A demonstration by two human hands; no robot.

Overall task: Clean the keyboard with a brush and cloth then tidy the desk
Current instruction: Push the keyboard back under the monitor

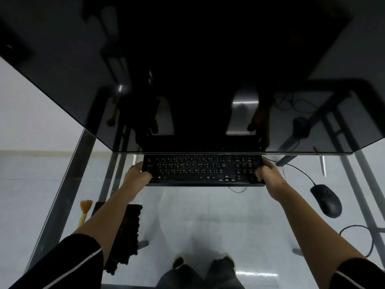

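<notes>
1. Monitor (208, 69): dark screen, powered off, filling the 12 o'clock half of the view. Arms and keyboard are seen reflected in it.
2. Glass desk (208, 215): transparent top on a metal frame. Floor tiles and the person's feet are seen through it at 6 o'clock.
3. Keyboard (200, 171): black, wired, placed at frame centre just under the monitor's lower edge, long side parallel to it. Whether it is lifted or resting on the glass cannot be told.
4. Cloth (127, 236): dark, textured, laid on the desk at 8 o'clock, partly hidden behind the left forearm.
5. Mouse (326, 200): black, wired, at 3 o'clock, well apart from the keyboard. Cable is looped toward 4 o'clock.
6. Left hand (137, 172): closed around the keyboard's left end, fingers curled over the top face at the edge keys.
7. Right hand (268, 174): closed around the keyboard's right end by the numpad, fingers wrapped over the edge.
8. Brush (85, 211): light wooden handle, tan bristles pointing to 12 o'clock, lying at 9 o'clock, just beside the cloth, untouched.
</notes>
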